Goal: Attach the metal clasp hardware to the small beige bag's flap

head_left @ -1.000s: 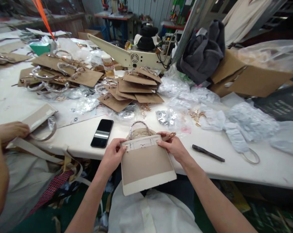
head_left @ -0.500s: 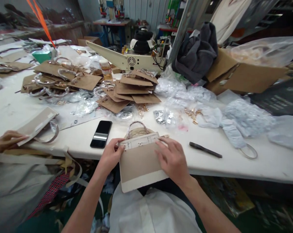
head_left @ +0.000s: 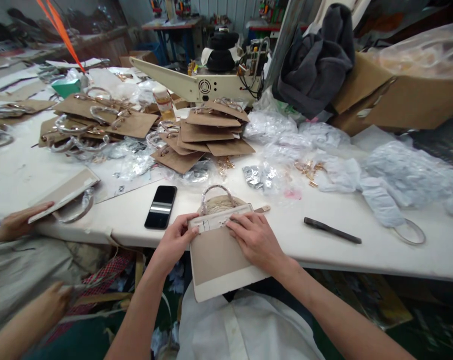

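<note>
Holding a tan board [head_left: 218, 257] at the near edge of the white surface [head_left: 296, 227], over the lap, tilted with its top edge away from the body. Pinching the top left corner with the left grip [head_left: 176, 239] — thumb in front, fingers bent around the edge. Laying the right grip [head_left: 257, 240] on the top right part, fingers flat over the pale strip [head_left: 209, 224] with thin black lines on it. Cannot tell whether pinching there too, with the thumb out of sight. Just past the top edge, a bent handle [head_left: 203, 199] and a round tan coil [head_left: 218, 203], close together. Beside the right grip, a small brown tip [head_left: 263, 209] poking out.

Left of the board, a black phone [head_left: 160, 207], lying flat. To the right, a thin dark stick [head_left: 332, 230]. Farther back, a messy stack of brown boards [head_left: 211, 134] — and near it, silver bits [head_left: 253, 177] and gold bits [head_left: 311, 170] by clear bags [head_left: 279, 135]. Far left, another person's hand [head_left: 21, 218], touching a second board [head_left: 63, 196].
</note>
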{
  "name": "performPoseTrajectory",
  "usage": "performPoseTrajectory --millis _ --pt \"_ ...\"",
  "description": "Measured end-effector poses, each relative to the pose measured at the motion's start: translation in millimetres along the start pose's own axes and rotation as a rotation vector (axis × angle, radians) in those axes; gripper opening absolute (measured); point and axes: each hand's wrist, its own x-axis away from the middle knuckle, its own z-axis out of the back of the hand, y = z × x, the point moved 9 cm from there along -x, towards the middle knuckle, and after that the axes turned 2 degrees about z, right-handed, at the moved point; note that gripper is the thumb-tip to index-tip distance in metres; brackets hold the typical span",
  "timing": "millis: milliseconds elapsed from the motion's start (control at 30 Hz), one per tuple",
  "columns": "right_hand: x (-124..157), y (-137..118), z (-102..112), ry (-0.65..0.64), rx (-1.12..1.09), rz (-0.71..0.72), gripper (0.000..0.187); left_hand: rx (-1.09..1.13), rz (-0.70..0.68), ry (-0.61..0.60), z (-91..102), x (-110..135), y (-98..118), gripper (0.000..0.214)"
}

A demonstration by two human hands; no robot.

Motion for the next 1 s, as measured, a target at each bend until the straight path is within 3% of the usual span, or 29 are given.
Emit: performPoseTrajectory --millis 100,400,567,667,800,900,1000 --pt "0.4 1.1 -1.7 0.010 -0.016 -0.011 0.031 0.052 0.019 -0.031 -1.0 1.7 -1.1 0.062" --pt "0.6 6.1 -1.2 0.032 -0.084 -0.061 0.028 -0.155 0.014 0.108 4.7 -4.1 -7.2 0.066" --pt "-0.7 5.2 -2.6 0.026 0.030 -0.001 0.022 -0.222 0.049 0.126 19.6 -20.2 -32.9 0.094" --pt "-1.2 6.9 -0.1 0.036 0.095 0.007 0.021 -0.289 0.010 0.136 27.1 -32.3 -42.8 0.097" --pt "1.4 3.9 3.6 0.039 0.136 0.006 0.022 -0.384 -0.039 0.155 31.4 -32.1 -34.3 0.097" --pt "1.5 2.2 4.2 0.036 0.140 0.008 0.026 -0.382 0.026 0.089 27.5 -31.9 -30.3 0.105" --pt "-0.9 -0.3 1.8 0.052 0.146 0.020 0.026 -0.402 0.033 0.108 28.9 -33.0 -20.9 0.112"
